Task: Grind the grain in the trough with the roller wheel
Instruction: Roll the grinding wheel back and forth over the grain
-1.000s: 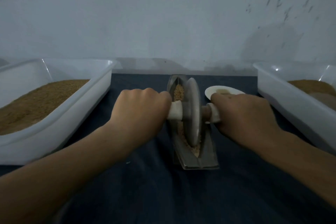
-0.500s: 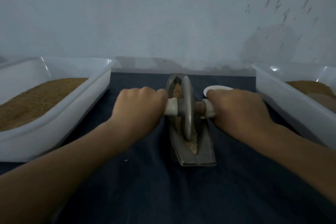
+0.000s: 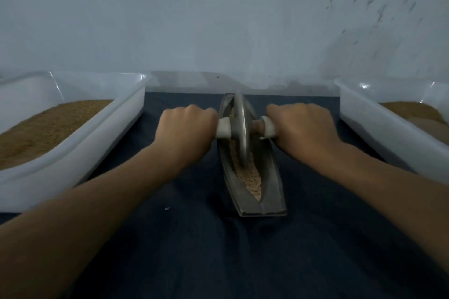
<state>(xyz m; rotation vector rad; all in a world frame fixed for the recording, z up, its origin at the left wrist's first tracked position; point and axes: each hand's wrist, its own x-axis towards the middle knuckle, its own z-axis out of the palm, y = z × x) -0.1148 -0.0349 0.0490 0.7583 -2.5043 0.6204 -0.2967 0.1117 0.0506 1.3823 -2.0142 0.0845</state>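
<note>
A grey boat-shaped metal trough (image 3: 272,192) lies lengthwise on the dark cloth, with pale crushed grain (image 3: 251,179) along its groove. A metal roller wheel (image 3: 240,128) stands upright in the far half of the trough. My left hand (image 3: 187,128) grips the wheel's white left handle (image 3: 224,128). My right hand (image 3: 303,128) grips the right handle (image 3: 267,128). The far end of the trough is partly hidden behind the wheel.
A white plastic tub (image 3: 73,143) holding brown grain stands at the left. Another white tub (image 3: 388,138) with brown meal stands at the right. Dark blue cloth (image 3: 218,250) covers the table; a pale wall rises close behind.
Both hands have pushed the wheel away from me along the trough, uncovering more grain at the near end. The small white dish beside my right hand is now hidden.
</note>
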